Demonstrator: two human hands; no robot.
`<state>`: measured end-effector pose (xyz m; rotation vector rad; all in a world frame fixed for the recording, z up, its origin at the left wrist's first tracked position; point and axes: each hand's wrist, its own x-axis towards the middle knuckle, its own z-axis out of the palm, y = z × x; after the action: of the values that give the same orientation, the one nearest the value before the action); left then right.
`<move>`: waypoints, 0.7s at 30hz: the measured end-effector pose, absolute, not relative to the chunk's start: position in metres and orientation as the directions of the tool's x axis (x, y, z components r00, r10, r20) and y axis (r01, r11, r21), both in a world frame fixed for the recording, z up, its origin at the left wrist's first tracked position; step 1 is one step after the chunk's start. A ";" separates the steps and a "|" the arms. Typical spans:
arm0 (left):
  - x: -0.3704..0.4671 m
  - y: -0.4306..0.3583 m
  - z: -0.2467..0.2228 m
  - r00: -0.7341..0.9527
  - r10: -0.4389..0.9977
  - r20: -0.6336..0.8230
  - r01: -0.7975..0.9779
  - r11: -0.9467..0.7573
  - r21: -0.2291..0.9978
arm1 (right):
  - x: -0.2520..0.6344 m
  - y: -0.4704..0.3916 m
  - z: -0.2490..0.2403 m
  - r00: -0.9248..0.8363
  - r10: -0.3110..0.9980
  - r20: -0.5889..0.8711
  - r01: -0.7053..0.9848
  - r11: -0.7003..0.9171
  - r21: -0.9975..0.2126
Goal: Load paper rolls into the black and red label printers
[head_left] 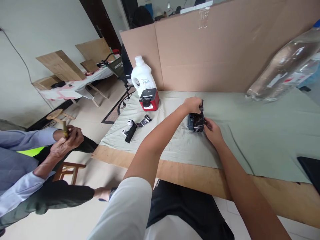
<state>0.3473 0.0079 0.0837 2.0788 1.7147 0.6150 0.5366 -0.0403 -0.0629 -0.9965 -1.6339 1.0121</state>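
A small dark boxy device (191, 122), partly covered by a glossy black strip (198, 124), rests on the cloth in front of me. My left hand (193, 105) reaches over its top, fingers closed on the upper end of the strip. At the device's right side, my right hand (214, 132) grips its edge with thumb and fingers; the exact contact is partly hidden. To the left stands a red and black printer-like device (150, 99). Small white rolls (130, 123), a black band (130, 133) and a shiny dark roll (148, 118) lie in front of it.
A white jug (143, 76) stands behind the red device, against an upright cardboard panel (200, 50). Large plastic bottles (285, 66) are at the right rear. A black flat object (310, 170) lies at the right edge. Another person's hands (66, 141) are off to the left.
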 end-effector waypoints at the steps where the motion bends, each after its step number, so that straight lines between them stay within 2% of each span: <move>1: 0.342 0.003 0.089 0.181 0.976 0.121 0.804 -0.217 0.554 | 0.537 -0.040 -0.063 -0.232 0.930 0.286 0.167 0.327 -0.930; 3: 0.328 -0.016 0.098 0.197 0.966 0.168 0.753 -0.259 0.605 | 0.538 -0.040 -0.063 -0.224 0.934 0.278 0.193 0.323 -0.927; 6: 0.303 -0.067 0.093 -0.012 0.974 0.228 0.506 -0.190 0.842 | 0.538 -0.039 -0.063 -0.215 0.939 0.270 0.203 0.314 -0.928; 8: 0.282 -0.110 0.076 -0.219 0.966 0.137 0.309 -0.064 0.949 | 0.537 -0.039 -0.064 -0.212 0.941 0.264 0.192 0.305 -0.933; 10: 0.261 -0.152 0.052 -0.376 0.925 0.057 0.211 0.025 0.977 | 0.537 -0.038 -0.066 -0.208 0.943 0.259 0.185 0.298 -0.937; 13: 0.230 -0.205 0.018 -0.545 0.833 0.093 0.280 0.076 0.957 | 0.537 -0.036 -0.068 -0.210 0.942 0.261 0.178 0.300 -0.937; 15: 0.214 -0.230 0.004 -0.595 0.792 0.139 0.363 0.111 0.925 | 0.538 -0.035 -0.069 -0.216 0.940 0.263 0.186 0.304 -0.934; 19: 0.195 -0.259 -0.005 -0.588 0.780 0.215 0.539 0.179 0.823 | 0.540 -0.034 -0.069 -0.219 0.939 0.264 0.207 0.309 -0.928; 21: 0.190 -0.265 -0.007 -0.562 0.794 0.233 0.555 0.153 0.818 | 0.540 -0.034 -0.068 -0.209 0.943 0.258 0.213 0.301 -0.930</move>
<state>0.1896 -0.2648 -0.0070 1.3107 2.1786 1.3668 0.5397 -0.0343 -0.0685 -1.0704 -1.6428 0.9904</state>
